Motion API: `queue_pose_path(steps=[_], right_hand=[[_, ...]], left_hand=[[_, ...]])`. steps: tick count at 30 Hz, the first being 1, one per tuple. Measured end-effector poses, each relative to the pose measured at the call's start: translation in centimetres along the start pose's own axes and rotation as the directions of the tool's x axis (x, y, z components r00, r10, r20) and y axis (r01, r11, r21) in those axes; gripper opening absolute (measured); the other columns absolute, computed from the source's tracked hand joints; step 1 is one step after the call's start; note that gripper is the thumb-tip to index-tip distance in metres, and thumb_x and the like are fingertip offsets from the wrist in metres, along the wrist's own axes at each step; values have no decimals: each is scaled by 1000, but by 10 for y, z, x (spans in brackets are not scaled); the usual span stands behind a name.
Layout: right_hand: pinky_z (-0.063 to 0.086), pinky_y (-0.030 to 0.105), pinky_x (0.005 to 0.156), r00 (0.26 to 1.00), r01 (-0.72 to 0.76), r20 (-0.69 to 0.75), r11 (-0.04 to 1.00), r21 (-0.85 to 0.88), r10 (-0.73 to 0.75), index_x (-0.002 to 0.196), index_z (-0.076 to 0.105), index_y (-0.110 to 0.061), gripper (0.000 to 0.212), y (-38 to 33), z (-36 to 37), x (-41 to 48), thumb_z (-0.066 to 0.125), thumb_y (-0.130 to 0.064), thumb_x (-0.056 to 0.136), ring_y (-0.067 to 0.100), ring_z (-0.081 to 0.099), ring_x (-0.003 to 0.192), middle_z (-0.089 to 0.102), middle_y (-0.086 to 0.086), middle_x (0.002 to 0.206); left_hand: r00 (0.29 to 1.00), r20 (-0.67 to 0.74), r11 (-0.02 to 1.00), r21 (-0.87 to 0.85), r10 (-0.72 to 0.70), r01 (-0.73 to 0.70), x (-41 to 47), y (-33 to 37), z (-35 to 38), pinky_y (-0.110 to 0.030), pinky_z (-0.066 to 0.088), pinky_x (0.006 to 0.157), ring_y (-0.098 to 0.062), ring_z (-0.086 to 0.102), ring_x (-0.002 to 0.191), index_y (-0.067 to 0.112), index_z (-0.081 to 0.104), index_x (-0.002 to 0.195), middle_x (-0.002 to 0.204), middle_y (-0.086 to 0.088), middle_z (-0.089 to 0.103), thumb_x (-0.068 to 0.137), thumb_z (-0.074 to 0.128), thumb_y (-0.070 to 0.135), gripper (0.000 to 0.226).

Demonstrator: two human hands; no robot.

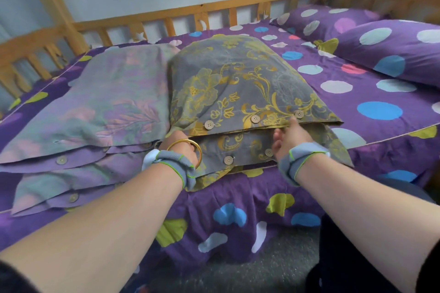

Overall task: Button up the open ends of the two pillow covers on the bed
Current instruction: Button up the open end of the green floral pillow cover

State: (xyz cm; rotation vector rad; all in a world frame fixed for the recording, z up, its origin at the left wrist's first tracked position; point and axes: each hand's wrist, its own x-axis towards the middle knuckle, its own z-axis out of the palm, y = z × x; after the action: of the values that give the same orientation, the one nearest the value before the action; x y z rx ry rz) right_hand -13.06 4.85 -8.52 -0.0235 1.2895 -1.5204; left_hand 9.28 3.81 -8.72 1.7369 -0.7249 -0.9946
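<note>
**Two hands at the open end of a grey-and-gold pillow cover on a bed**

A grey pillow cover with gold flowers lies on a bed spread with purple polka-dot bedding. Its long axis runs away from the person, and its open end faces them at the bed's near edge. That end gapes: the upper flap carries three round buttons in a row, and the lower flap shows two more.

The left hand, with a gold bangle and a grey wristband, reaches in at the left corner of the opening; its fingers are hidden by fabric, so its grip cannot be told. The right hand is partly open, its fingertips touching the upper flap's edge just under the rightmost button.

A second pillow cover, faded purple and green, lies just to the left, touching the first, its buttoned end also facing the person.
</note>
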Motion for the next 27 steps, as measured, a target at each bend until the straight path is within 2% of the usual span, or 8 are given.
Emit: queue_pose_path(steps=[3, 5, 9, 13, 18, 22, 25, 27], right_hand=[[28, 9, 30, 990, -13, 135, 990, -141, 32, 74, 55, -13, 41, 41, 22, -26, 50, -48, 93, 8, 45, 36, 55, 1, 61], [27, 8, 30, 984, 17, 178, 970, -242, 28, 64, 54, -12, 42, 62, 33, -32, 54, -44, 92, 7, 43, 31, 54, 1, 53], [29, 10, 31, 934, 186, 356, 864, -468, -8, 65, 53, -13, 28, 94, 37, -45, 62, -20, 90, 2, 43, 28, 57, 3, 54], [49, 22, 52, 811, 583, 532, 423, -694, -244, 62, 67, -21, 15, 106, 40, -44, 72, -22, 77, 10, 60, 49, 72, 0, 67], [54, 31, 73, 679, 723, 666, 120, -681, -310, 72, 68, -23, 14, 103, 49, -41, 70, -36, 74, 16, 66, 72, 71, -4, 69], [53, 31, 72, 673, 716, 683, 14, -698, -284, 74, 60, -27, 16, 101, 55, -40, 68, -41, 75, 17, 66, 76, 72, -6, 73], [50, 30, 76, 747, 627, 618, -51, -778, -244, 79, 58, -30, 15, 99, 54, -35, 70, -38, 74, 24, 66, 89, 73, -1, 86], [49, 30, 78, 765, 597, 602, -99, -796, -227, 82, 61, -28, 17, 99, 59, -38, 71, -38, 74, 28, 65, 92, 73, 3, 92]], left_hand=[[996, 88, 1000, 2, 5, -5, -3, -7, -6, -34, 40, 58, -24, 42, 51, 20, 60, 72, 85, -32, 62, 71, 54, 48, 29], [995, 15, 987, -127, -100, 101, 6, -23, -11, -18, 31, 38, -13, 34, 28, 20, 57, 68, 52, -8, 49, 69, 57, 64, 44], [989, -35, 989, 3, -147, 147, 3, -50, -37, -16, 25, 21, -14, 44, 35, 6, 58, 78, 57, -4, 47, 84, 60, 45, 39], [932, 126, 937, 125, -340, 325, 21, -76, -48, -28, 54, 43, -23, 60, 48, 6, 68, 107, 81, -11, 67, 70, 57, 64, 70], [775, 418, 881, 215, -473, 421, -3, -70, -44, -16, 38, 45, -15, 64, 39, 19, 60, 82, 53, -2, 70, 84, 52, 59, 41], [986, 70, 988, 33, -151, 149, 9, -70, -37, -29, 52, 78, -21, 60, 76, 8, 69, 83, 84, -7, 66, 68, 71, 46, 41], [993, -5, 984, -137, -119, 118, 13, -74, -42, -41, 55, 83, -26, 62, 71, 15, 55, 55, 67, -7, 60, 67, 74, 33, 29], [985, 83, 985, -71, -149, 155, 8, -79, -48, -36, 51, 86, -32, 69, 89, 6, 64, 74, 83, -14, 68, 78, 59, 41, 36]])
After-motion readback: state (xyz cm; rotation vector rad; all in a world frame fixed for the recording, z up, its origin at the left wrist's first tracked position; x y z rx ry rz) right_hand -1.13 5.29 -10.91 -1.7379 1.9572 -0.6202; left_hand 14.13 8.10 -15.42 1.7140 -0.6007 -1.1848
